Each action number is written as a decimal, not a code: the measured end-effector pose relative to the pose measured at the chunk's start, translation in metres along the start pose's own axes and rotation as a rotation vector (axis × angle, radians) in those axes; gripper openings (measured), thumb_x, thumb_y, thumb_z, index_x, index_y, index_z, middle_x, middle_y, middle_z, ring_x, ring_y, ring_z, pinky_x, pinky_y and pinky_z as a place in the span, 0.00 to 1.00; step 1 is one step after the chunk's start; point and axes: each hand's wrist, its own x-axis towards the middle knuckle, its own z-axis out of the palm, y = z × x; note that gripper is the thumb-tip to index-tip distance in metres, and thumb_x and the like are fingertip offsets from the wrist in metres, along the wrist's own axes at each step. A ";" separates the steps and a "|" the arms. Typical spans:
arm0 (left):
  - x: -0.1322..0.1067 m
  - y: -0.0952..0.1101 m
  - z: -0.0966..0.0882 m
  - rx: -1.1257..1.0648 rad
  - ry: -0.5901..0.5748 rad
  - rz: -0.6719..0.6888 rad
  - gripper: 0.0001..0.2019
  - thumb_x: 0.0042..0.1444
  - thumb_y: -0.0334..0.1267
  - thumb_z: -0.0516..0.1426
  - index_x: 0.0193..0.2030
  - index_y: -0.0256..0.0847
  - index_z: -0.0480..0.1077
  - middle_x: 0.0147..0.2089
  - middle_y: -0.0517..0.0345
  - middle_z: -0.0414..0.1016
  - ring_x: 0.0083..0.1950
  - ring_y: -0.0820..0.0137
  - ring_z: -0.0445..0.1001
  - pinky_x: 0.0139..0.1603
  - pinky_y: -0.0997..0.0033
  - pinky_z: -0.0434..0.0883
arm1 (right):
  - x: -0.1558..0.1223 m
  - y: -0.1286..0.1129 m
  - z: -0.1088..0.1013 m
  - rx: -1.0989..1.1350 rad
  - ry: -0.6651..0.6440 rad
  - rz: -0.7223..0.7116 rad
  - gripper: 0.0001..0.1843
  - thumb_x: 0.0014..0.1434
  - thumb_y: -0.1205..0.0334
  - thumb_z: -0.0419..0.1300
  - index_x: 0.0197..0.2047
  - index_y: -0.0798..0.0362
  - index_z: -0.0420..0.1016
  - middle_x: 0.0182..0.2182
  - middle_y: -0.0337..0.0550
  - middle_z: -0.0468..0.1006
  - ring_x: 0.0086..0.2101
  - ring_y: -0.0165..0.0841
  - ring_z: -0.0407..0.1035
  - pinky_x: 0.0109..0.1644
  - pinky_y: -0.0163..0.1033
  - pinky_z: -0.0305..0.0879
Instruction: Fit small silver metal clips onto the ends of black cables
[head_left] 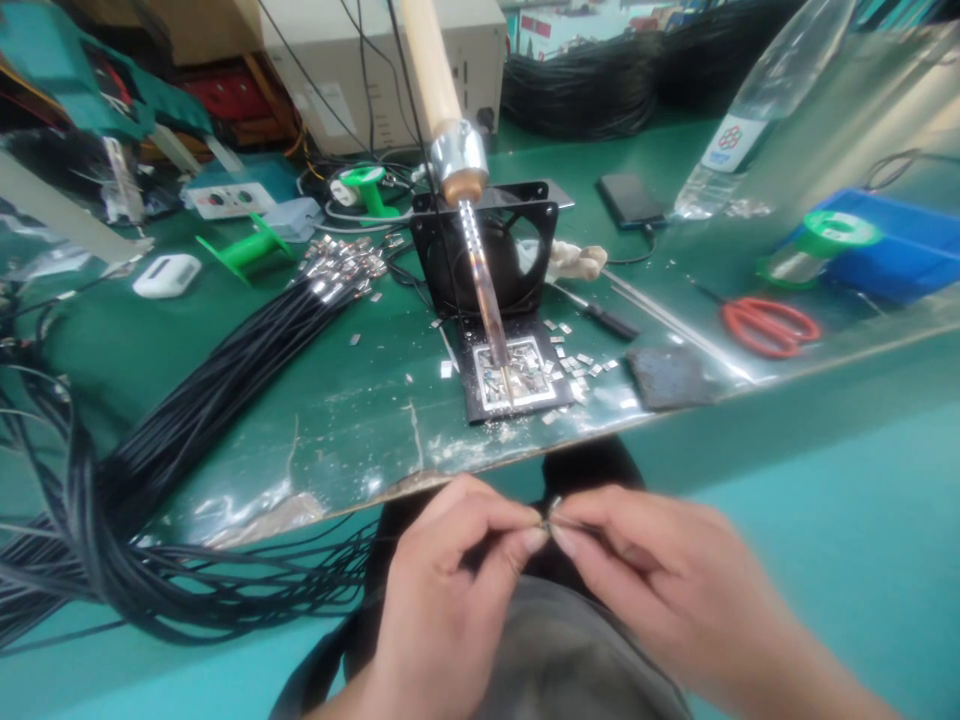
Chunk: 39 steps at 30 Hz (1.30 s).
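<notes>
My left hand [457, 580] and my right hand [660, 570] meet over my lap, in front of the bench edge. Thumb and forefinger of each are pinched closed, tip to tip. A tiny shiny metal piece [555, 504] pokes up at the right fingertips; its lower part is hidden. What the left fingers pinch is too small and blurred to make out. Beyond the hands, a soldering iron [487, 280] with a wooden handle points down at a framed tray [480, 404] of small metal pieces. A black fan [544, 215] stands behind it.
Bundled black cables [225, 380] with metal ends lie left, some hanging over the edge. Loose metal bits surround the tray. Rightward are a dark pad [667, 377], red-handled scissors [772, 328], a solder spool [817, 240], a blue bin [900, 240] and a bottle [757, 110].
</notes>
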 end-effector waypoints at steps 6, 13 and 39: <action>0.001 0.000 0.000 -0.003 -0.024 -0.030 0.09 0.61 0.28 0.66 0.34 0.47 0.83 0.33 0.64 0.79 0.35 0.73 0.78 0.37 0.77 0.73 | 0.002 0.000 -0.005 0.045 -0.111 0.140 0.10 0.66 0.68 0.60 0.35 0.50 0.82 0.19 0.27 0.64 0.20 0.24 0.58 0.24 0.29 0.55; 0.002 0.003 -0.001 -0.032 -0.070 -0.116 0.07 0.60 0.31 0.66 0.32 0.46 0.84 0.31 0.61 0.79 0.33 0.71 0.76 0.35 0.75 0.70 | 0.007 0.012 -0.004 0.326 -0.272 0.384 0.08 0.63 0.61 0.61 0.33 0.52 0.78 0.19 0.27 0.54 0.21 0.25 0.48 0.23 0.33 0.44; 0.009 0.003 -0.011 -0.529 -0.158 -0.618 0.11 0.59 0.45 0.72 0.40 0.40 0.82 0.25 0.64 0.70 0.26 0.77 0.63 0.27 0.78 0.61 | 0.005 0.007 0.014 0.716 -0.090 0.557 0.18 0.71 0.51 0.62 0.32 0.53 0.73 0.19 0.28 0.59 0.21 0.24 0.48 0.23 0.33 0.44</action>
